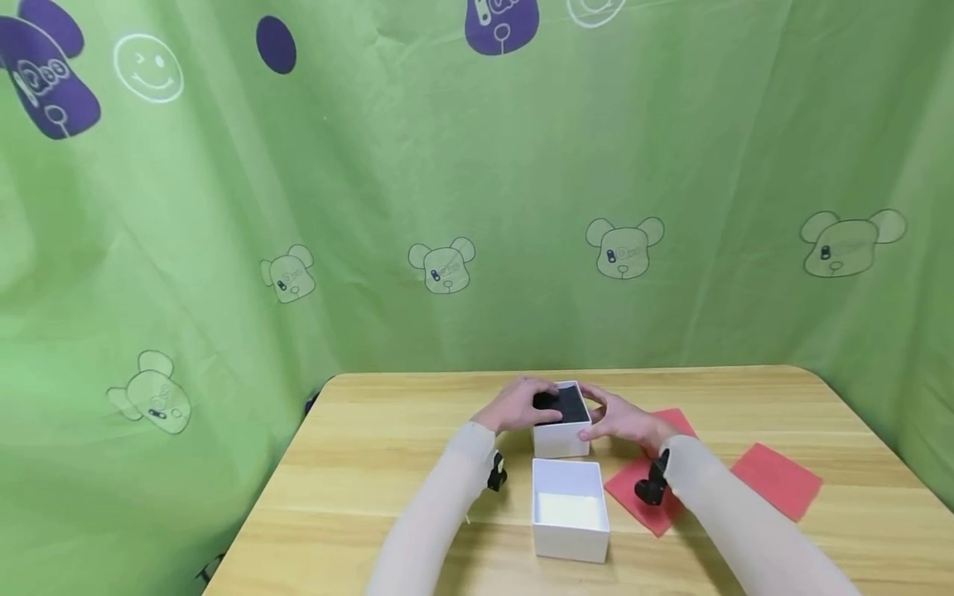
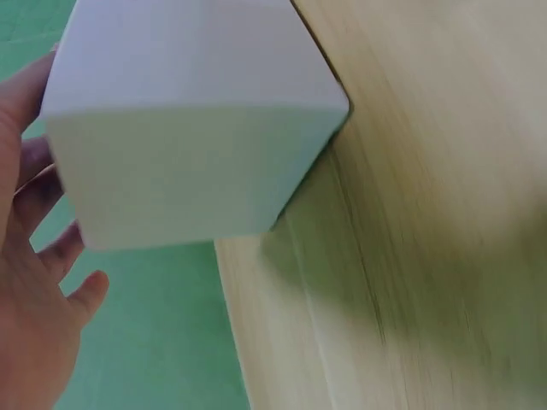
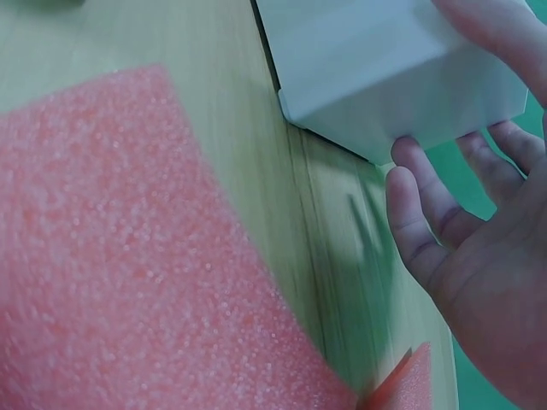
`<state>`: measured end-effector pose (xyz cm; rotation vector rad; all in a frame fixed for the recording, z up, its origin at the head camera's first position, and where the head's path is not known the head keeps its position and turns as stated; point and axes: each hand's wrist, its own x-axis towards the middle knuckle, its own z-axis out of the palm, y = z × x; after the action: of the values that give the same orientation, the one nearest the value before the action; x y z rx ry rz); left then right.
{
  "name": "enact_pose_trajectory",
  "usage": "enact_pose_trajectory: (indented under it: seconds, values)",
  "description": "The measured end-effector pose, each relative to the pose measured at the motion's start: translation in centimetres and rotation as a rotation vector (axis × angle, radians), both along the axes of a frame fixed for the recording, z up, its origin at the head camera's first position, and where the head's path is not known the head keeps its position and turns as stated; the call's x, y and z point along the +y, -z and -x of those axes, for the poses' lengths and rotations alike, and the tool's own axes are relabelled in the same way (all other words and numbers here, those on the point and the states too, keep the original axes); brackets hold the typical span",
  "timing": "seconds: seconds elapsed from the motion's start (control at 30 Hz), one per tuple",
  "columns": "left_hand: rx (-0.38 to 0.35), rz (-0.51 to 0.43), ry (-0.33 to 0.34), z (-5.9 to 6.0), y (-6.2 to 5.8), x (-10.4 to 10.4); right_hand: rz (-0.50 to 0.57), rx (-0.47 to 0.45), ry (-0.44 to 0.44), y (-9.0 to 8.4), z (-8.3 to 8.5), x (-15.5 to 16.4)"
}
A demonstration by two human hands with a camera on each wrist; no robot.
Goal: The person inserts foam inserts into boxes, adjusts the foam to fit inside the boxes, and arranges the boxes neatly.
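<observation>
White box (image 1: 562, 420): cube-like, smooth matte card, black foam insert on top; stands upright on the wooden table (image 1: 387, 463), between your hands.
Left hand (image 1: 514, 405): touching the box's left side, fingers loosely spread, not clenched.
Right hand (image 1: 624, 420): against the box's right side, thumb at its front corner, fingers relaxed. Both hands equally close.
Open white lid (image 1: 569, 509): just nearer you than the box, hollow side up.
Pink foam sheets (image 1: 777, 479): right of the box, flat, grainy, soft.
</observation>
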<state>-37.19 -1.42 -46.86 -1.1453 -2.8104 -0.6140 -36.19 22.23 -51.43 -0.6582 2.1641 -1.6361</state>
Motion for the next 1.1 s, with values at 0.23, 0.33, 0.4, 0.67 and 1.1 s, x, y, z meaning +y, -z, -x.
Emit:
enact_pose_trajectory:
  seconds: [0.23,0.33,0.4,0.67,1.1]
  values:
    - [-0.052,-0.081,-0.07,-0.6,-0.9,-2.5,0.001,0.002,0.041,-0.5,-0.2,0.2]
    - [-0.032,-0.079,-0.063,-1.0,-1.0,-3.4,-0.019,0.028,0.057,-0.8,-0.4,0.2]
    - [-0.018,-0.083,-0.052,-1.5,-1.0,-4.0,-0.042,0.049,0.07,-0.9,-0.6,0.2]
    - [-0.037,-0.201,-0.044,-4.4,-0.8,-5.9,-0.121,0.097,0.112,-1.8,-2.3,0.8]
    - [-0.31,-0.273,0.112,-10.9,0.1,-6.2,-0.482,0.478,0.151,-3.5,-7.0,2.8]
